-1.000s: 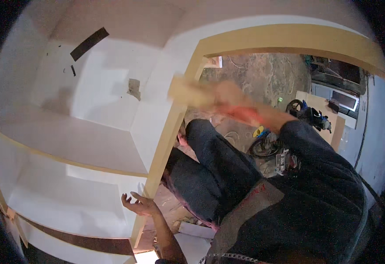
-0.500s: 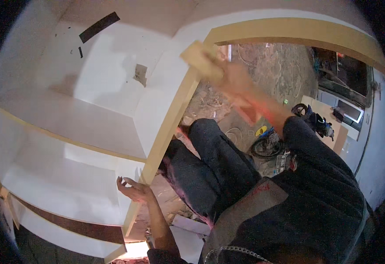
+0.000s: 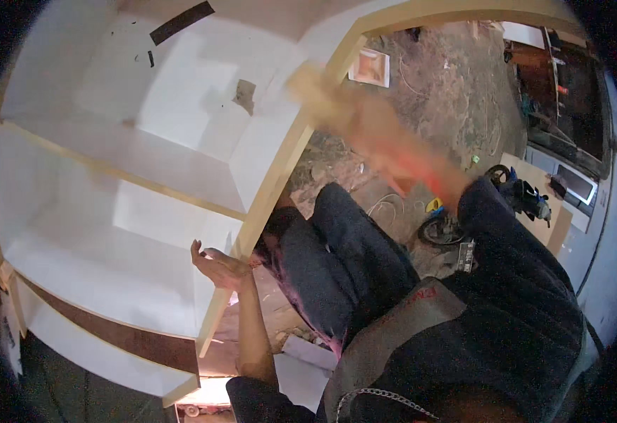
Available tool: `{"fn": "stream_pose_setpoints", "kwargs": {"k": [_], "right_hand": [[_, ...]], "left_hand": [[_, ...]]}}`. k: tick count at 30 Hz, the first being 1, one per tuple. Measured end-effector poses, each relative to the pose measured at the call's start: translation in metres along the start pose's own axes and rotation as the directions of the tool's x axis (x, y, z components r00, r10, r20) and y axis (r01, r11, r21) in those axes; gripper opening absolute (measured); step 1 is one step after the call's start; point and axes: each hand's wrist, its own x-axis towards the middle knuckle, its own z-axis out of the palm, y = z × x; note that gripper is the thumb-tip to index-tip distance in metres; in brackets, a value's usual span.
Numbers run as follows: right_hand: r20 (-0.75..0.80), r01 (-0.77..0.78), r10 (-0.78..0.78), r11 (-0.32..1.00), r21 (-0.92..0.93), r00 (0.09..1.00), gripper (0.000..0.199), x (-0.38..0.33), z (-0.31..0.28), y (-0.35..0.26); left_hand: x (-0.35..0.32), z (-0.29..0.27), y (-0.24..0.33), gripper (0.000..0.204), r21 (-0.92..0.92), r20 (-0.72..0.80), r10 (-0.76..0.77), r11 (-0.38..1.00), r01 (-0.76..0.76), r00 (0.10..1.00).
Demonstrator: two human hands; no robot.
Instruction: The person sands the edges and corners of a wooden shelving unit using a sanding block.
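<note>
- Head view: a white cabinet with shelves lies tilted before the seated person.
- Left hand, fingers spread open, rests against the cabinet's raw front edge.
- Right hand, motion-blurred, closes on a small wooden block at the upper edge.
- Judgement: the cabinet is stiff, bulky and heavy, best held by its edges; the block is light and rigid.

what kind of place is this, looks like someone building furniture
Probably a carpentry or furniture workshop. A large unfinished white cabinet with bare wood edging lies in front of the person, power tools sit on the dirt floor, and loose board offcuts lie nearby.
</note>
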Motion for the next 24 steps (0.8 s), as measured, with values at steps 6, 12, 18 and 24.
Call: {"fn": "stream_pose_setpoints", "kwargs": {"k": [6,12,18,24], "right_hand": [[-0.036,0.004,-0.004,1.0,-0.015,0.999,0.061,-0.016,0.031,-0.017],[-0.11,0.022,-0.025,0.999,-0.023,0.994,0.059,-0.034,0.064,-0.03],[-0.263,-0.144,0.146,0.989,0.028,0.954,0.056,-0.055,0.127,-0.079],[0.228,0.085,-0.03,0.968,-0.237,0.973,0.053,-0.085,0.15,-0.171]], "left_hand": [[-0.015,-0.012,-0.015,0.059,-0.017,0.051,0.212,0.977,-0.211,0.976],[-0.009,-0.024,-0.052,0.067,-0.133,-0.042,0.273,0.952,-0.277,0.961],[0.017,-0.134,-0.179,0.055,0.405,-0.499,0.316,0.908,-0.106,0.807],[-0.01,-0.204,-0.364,0.064,-0.234,-0.274,-0.385,0.915,0.327,0.881]]}}
